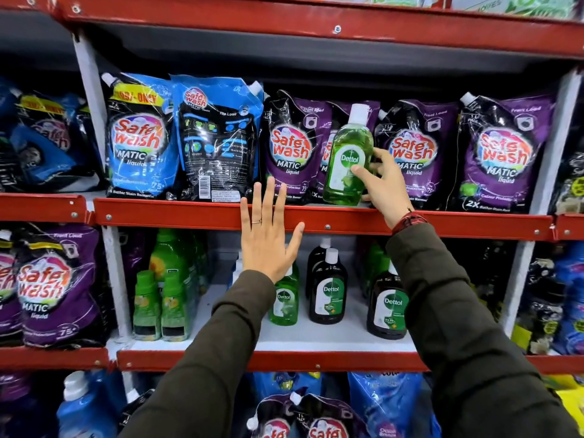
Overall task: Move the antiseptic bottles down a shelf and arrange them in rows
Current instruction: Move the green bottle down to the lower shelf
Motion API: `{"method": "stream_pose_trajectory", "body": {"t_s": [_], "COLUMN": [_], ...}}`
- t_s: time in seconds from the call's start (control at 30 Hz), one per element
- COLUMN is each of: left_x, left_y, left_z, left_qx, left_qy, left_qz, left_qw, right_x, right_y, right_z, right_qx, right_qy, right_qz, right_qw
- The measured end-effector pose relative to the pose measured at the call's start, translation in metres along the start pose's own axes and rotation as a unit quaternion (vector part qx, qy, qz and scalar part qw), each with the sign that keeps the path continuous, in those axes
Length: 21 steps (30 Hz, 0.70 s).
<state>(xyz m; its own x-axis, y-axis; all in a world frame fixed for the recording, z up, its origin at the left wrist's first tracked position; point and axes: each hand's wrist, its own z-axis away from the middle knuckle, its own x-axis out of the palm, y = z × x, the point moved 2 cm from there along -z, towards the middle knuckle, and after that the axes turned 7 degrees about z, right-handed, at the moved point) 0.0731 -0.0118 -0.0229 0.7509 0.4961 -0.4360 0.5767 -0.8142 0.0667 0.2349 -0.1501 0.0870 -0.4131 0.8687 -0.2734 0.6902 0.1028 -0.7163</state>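
My right hand point(384, 181) grips a green Dettol antiseptic bottle point(346, 153) with a white cap, standing at the front edge of the upper shelf point(177, 216) before purple pouches. My left hand point(268, 235) is spread flat with fingers apart, in front of that shelf's red rail, holding nothing. On the lower shelf point(331, 336) stand a small green Dettol bottle point(284, 303), partly behind my left wrist, a dark brown Dettol bottle point(328, 289) with another behind it, and a third brown one point(387, 305) beside my right sleeve.
Blue Safewash pouches point(142, 137) and purple ones point(502, 153) fill the upper shelf. Green bottles point(161, 301) stand at the lower shelf's left, purple pouches point(57, 286) in the bay beside. More pouches point(316, 415) sit below. White uprights point(91, 96) divide the bays.
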Motion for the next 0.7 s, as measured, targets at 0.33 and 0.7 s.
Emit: {"method": "stream_pose_trajectory", "body": {"t_s": [0.33, 0.7], "left_x": [-0.007, 0.015], "left_y": [0.003, -0.009], "left_z": [0.020, 0.097], "left_qx": [0.012, -0.016], "left_qy": [0.011, -0.017], "left_qz": [0.021, 0.036], "left_qw": [1.000, 0.999], "right_x": [-0.004, 0.043], "right_y": [-0.012, 0.056], "right_z": [0.038, 0.133], "right_qx": [-0.016, 0.004], "right_qy": [-0.038, -0.093], "right_qz": [-0.073, -0.112], "right_qw": [0.997, 0.989]}}
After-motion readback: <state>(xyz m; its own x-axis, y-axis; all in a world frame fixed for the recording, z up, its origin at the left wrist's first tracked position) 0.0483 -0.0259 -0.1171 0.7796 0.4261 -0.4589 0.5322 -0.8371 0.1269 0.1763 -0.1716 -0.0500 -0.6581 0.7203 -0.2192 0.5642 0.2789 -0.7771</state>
